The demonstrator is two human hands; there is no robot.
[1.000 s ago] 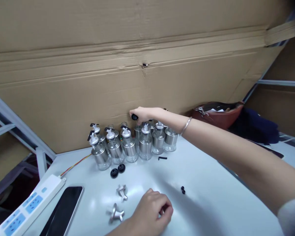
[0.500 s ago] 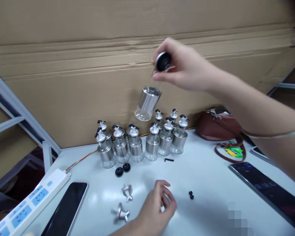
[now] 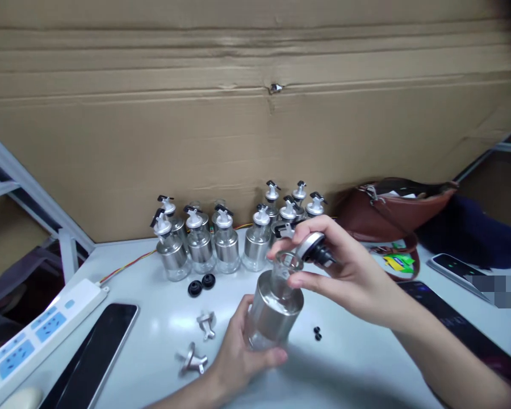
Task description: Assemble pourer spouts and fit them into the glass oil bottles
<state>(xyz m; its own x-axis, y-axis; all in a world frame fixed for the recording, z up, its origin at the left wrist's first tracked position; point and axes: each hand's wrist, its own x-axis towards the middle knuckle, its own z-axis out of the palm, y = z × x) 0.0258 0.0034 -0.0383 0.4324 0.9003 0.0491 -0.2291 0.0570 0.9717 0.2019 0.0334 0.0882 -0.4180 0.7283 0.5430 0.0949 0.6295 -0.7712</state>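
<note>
My left hand [image 3: 238,355] is wrapped round the metal-sleeved body of a small glass bottle [image 3: 275,307], held tilted just above the white table [image 3: 153,335]. My right hand [image 3: 344,275] pinches a silver cap with a black stopper [image 3: 313,249], held just off the bottle's open neck. Behind them, several capped bottles of the same kind [image 3: 221,241] stand in rows against a cardboard wall [image 3: 238,125]. Two loose metal spout parts [image 3: 206,325] lie left of my left hand.
Two black round stoppers [image 3: 201,284] and small black bits [image 3: 317,333] lie on the table. A dark phone [image 3: 96,358] and a white power strip [image 3: 34,341] sit at the left. A brown bag [image 3: 392,210], another phone [image 3: 455,266] and a dark tablet [image 3: 464,329] are at the right.
My right hand lifted a bottle from the back row and brought it down to the table's front. My left hand took its body, and the cap came off the neck in my right hand.
</note>
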